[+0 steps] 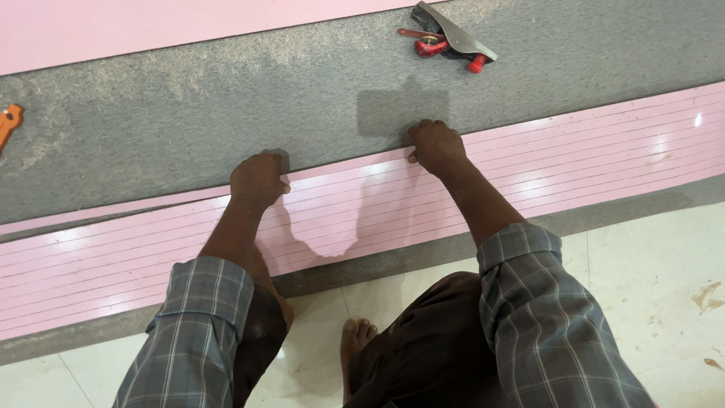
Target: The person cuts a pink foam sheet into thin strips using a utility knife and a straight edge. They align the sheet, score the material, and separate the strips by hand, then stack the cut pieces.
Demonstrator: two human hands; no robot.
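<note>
Both hands press on the upper edge of a row of pink strips lying side by side across the middle of the frame on a grey slab. The left hand and right hand are curled, fingers together, on the topmost strip. A red-handled plane rests at upper centre.

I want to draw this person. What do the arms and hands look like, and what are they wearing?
Both arms wear a grey-blue checked shirt with thin pale lines, the sleeves rolled up above the forearms. The left hand and right hand are bare: no gloves, rings or watch show.
</note>
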